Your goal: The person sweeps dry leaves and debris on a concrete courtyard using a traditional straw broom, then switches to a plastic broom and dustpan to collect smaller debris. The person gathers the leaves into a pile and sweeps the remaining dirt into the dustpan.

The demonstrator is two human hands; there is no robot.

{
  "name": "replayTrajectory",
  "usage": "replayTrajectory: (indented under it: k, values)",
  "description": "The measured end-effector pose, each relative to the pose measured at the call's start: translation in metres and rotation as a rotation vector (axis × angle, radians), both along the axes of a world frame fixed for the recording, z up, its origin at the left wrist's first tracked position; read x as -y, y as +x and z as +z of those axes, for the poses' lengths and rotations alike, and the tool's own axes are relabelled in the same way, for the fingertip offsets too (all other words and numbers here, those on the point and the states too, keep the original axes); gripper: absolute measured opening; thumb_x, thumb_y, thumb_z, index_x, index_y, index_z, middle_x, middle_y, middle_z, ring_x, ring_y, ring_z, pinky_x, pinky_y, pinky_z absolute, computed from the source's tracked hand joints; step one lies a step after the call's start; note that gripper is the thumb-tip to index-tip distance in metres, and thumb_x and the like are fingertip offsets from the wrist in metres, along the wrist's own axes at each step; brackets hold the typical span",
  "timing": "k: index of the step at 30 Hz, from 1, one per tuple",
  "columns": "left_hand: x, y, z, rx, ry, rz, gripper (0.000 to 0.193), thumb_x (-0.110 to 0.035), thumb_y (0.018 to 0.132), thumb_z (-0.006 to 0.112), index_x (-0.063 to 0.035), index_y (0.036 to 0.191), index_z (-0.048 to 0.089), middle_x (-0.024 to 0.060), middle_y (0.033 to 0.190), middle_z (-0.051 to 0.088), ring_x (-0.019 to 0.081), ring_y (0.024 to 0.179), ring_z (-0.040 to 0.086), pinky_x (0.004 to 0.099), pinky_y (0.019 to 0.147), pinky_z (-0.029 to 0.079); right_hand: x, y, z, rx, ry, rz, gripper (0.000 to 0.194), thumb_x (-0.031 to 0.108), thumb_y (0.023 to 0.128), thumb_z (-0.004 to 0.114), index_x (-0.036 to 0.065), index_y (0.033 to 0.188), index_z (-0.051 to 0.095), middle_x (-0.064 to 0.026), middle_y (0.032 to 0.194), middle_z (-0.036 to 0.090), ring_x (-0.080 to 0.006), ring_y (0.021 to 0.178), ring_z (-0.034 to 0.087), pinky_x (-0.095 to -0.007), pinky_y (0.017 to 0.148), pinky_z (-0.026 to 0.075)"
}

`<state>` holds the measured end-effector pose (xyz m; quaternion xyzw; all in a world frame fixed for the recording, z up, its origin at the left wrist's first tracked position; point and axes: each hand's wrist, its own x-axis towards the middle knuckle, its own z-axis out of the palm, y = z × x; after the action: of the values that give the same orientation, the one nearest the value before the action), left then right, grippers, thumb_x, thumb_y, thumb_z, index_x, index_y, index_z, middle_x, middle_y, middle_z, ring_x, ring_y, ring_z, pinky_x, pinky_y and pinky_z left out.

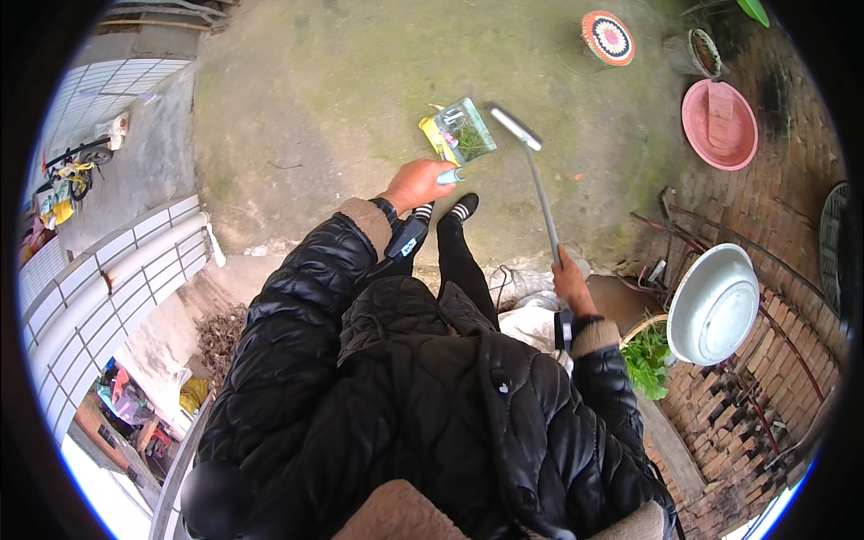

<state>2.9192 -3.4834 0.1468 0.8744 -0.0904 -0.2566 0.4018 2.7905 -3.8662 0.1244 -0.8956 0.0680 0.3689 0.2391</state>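
My left hand [420,182] grips a pale green handle [450,177], seen almost end-on. Just beyond it is a dustpan [482,123] of similar colour. Green weeds [471,143], a yellow plastic wrapper [437,138] and other small litter lie in the pan. My right hand [572,280] is closed around the grey pole [542,196] of a long-handled broom. The broom's narrow head [515,125] is at the ground, to the right of the dustpan and apart from it.
Mossy concrete [324,101] spreads ahead of my shoes. At the far right are a round-topped stool [608,38], a pot [704,52] and a pink basin [695,128]. Nearer stand a metal basin [715,304], leafy greens [646,361] and stacked bricks [736,405]. A tiled wall [128,283] bounds my left.
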Motion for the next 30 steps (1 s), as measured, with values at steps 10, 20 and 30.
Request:
replayTrajectory:
  k: [10, 20, 30]
  values:
    - [-0.010, -0.006, 0.002, 0.025, 0.022, -0.007, 0.028, -0.026, 0.069, 0.058, -0.0151, 0.095, 0.059, 0.0132, 0.077, 0.060, 0.0320, 0.073, 0.057, 0.0400, 0.063, 0.046, -0.009, -0.032, -0.010, -0.087, 0.148, -0.033, 0.051, 0.015, 0.082, 0.043, 0.012, 0.131, 0.028, -0.0087, 0.056, 0.049, -0.0170, 0.040, 0.045, -0.0313, 0.037, 0.041]
    - [-0.027, -0.025, 0.009, 0.016, 0.044, -0.005, 0.028, -0.025, 0.070, 0.058, -0.0172, 0.097, 0.059, 0.0115, 0.079, 0.061, 0.0314, 0.074, 0.057, 0.0389, 0.063, 0.046, -0.016, -0.069, 0.015, -0.212, 0.156, -0.205, 0.051, 0.013, 0.083, 0.043, 0.012, 0.131, 0.027, -0.0063, 0.053, 0.046, -0.0152, 0.040, 0.044, -0.0303, 0.037, 0.041]
    - [-0.022, -0.019, 0.000, 0.046, 0.058, -0.013, 0.020, -0.027, 0.072, 0.057, -0.0167, 0.089, 0.059, 0.0112, 0.073, 0.060, 0.0322, 0.069, 0.057, 0.0401, 0.060, 0.045, -0.022, -0.071, 0.110, -0.497, 0.216, -0.250, 0.052, 0.017, 0.084, 0.043, 0.019, 0.133, 0.026, -0.0080, 0.058, 0.049, -0.0148, 0.043, 0.045, -0.0304, 0.041, 0.042]
